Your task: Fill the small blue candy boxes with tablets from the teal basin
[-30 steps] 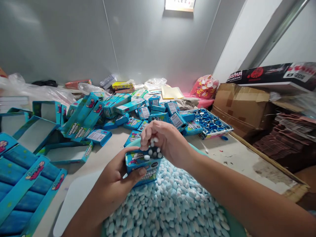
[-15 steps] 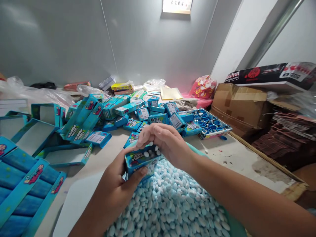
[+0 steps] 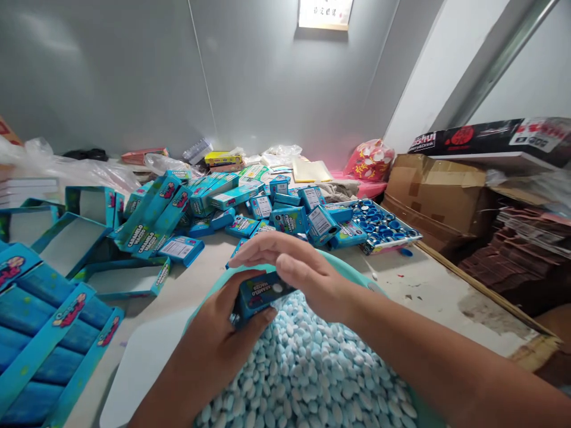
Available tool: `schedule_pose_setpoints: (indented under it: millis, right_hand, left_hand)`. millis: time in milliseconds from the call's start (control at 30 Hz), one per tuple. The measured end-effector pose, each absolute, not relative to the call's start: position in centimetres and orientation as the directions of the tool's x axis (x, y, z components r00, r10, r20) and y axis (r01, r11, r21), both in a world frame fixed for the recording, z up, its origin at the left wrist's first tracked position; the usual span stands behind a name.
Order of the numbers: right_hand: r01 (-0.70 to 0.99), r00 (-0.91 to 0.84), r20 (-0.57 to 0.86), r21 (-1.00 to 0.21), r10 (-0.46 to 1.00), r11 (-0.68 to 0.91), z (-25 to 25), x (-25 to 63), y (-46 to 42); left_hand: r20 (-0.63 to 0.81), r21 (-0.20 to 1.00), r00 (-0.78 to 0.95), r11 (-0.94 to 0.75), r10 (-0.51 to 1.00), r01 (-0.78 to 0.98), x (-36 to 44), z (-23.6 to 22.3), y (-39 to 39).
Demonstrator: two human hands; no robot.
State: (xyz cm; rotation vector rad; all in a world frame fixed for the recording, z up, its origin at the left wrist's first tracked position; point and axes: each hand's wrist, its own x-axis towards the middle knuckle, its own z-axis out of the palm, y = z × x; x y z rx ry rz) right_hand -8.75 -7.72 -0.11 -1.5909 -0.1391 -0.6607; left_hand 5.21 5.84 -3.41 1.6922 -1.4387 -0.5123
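Observation:
My left hand [image 3: 223,324] is closed round a small blue candy box [image 3: 259,292] printed "Caramelo Macizo", thumb on the near side. It is tilted over a turquoise tub [image 3: 345,264] heaped with pale blue and white oval candies [image 3: 312,362]. Just above and to the right of the box my right hand [image 3: 312,264] is cupped, its fingers stretched out and thumb apart. A white candy [image 3: 277,288] shows at the box beside the right thumb. The right palm and the box's right end are partly hidden.
Behind the tub lies a pile of blue candy boxes [image 3: 289,220]. A tray of blue caps [image 3: 379,226] stands right of them. Display cartons [image 3: 127,278] and a filled carton [image 3: 49,339] are at left. Brown cardboard boxes [image 3: 437,190] stand at right.
My right hand has flattened and its fingers have stretched out left above the candy box. Several loose candies seen at the box's top earlier are mostly out of sight. The view has shifted slightly.

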Motion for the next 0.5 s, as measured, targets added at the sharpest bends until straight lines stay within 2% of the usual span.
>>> schedule_pose_setpoints:
  millis: [100, 233, 333, 500]
  right_hand:
    - [0.438, 0.830, 0.470, -0.883, -0.300, -0.170, 0.1, -9.0, -7.4]
    - [0.490, 0.739, 0.515, -0.853, -0.435, -0.178, 0.0, -8.7, -7.5]
    - [0.466, 0.694, 0.545, -0.838, -0.470, -0.284, 0.0, -8.3, -7.9]
    - [0.373, 0.705, 0.589, -0.782, -0.395, -0.500, -0.2, -7.8, -8.4]
  left_hand:
    - [0.207, 0.802, 0.284, -0.004, -0.936, -0.598, 5.3, -3.4, 5.7]
    - [0.199, 0.865, 0.413, -0.038, -0.889, -0.500, 5.3, -3.2, 5.6]
    - [0.233, 0.893, 0.524, -0.033, -0.819, -0.449, 5.1, -3.1, 5.6]
    - [0.298, 0.909, 0.555, 0.052, -0.777, -0.414, 4.6, -3.0, 5.7]
